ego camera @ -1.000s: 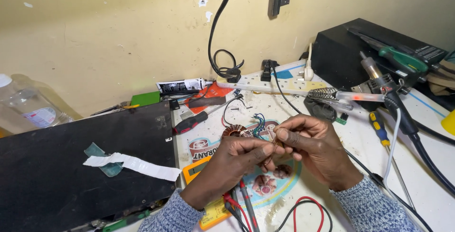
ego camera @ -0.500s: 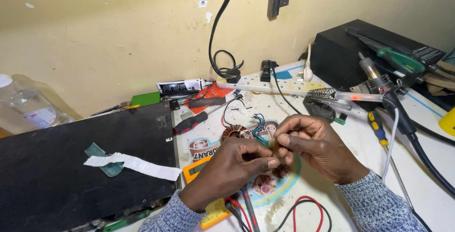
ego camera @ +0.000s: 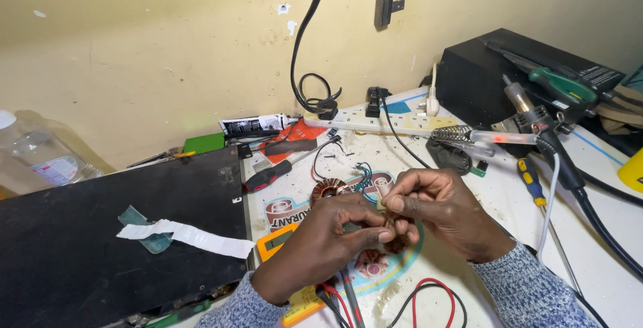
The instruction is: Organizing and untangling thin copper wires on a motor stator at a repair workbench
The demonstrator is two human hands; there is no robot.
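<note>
At lower centre, the left hand point(ego camera: 321, 248) and right hand point(ego camera: 442, 211) are meeting, fingertips pinching together on 1 small part point(ego camera: 390, 224), mostly hidden, dark brownish. Just behind them a copper coil point(ego camera: 326, 189) is lying on the bench point(ego camera: 495, 194). Farther back, a power strip point(ego camera: 382, 122) is running along the wall.

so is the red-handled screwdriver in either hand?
No, the red-handled screwdriver lies on the bench beside the black panel, apart from the left hand and right hand.
</note>
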